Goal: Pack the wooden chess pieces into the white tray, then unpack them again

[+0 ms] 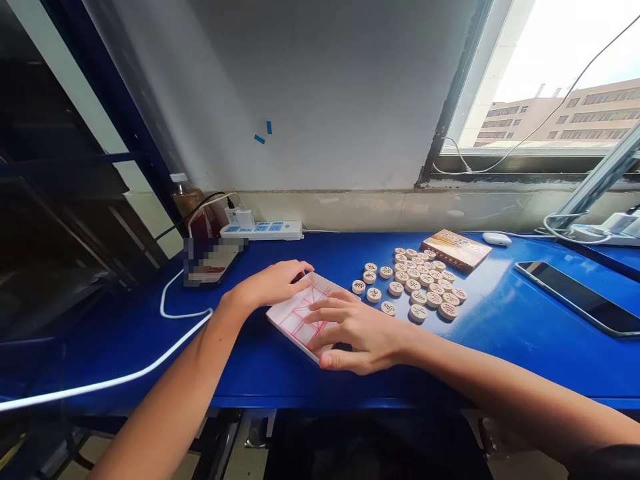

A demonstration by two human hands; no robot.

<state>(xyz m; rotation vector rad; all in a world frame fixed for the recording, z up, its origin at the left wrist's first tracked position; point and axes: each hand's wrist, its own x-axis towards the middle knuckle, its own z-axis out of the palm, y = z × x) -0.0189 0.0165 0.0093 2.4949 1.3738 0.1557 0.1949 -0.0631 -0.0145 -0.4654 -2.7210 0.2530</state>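
Blue workbench [500,347], with a white xiangqi board [293,317] marked in red lines under both hands: left hand [267,283] half-curled over the board's far edge, grip unclear; right hand [363,333] open, flat on top. Just right of the board, round wooden chess pieces [415,283]; beyond those, a printed box [456,250].

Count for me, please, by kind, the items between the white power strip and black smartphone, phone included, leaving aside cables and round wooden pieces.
White paper board with red lines: 1
Tan cardboard box: 1
Small white oval device: 1
Black smartphone: 1
Total: 4
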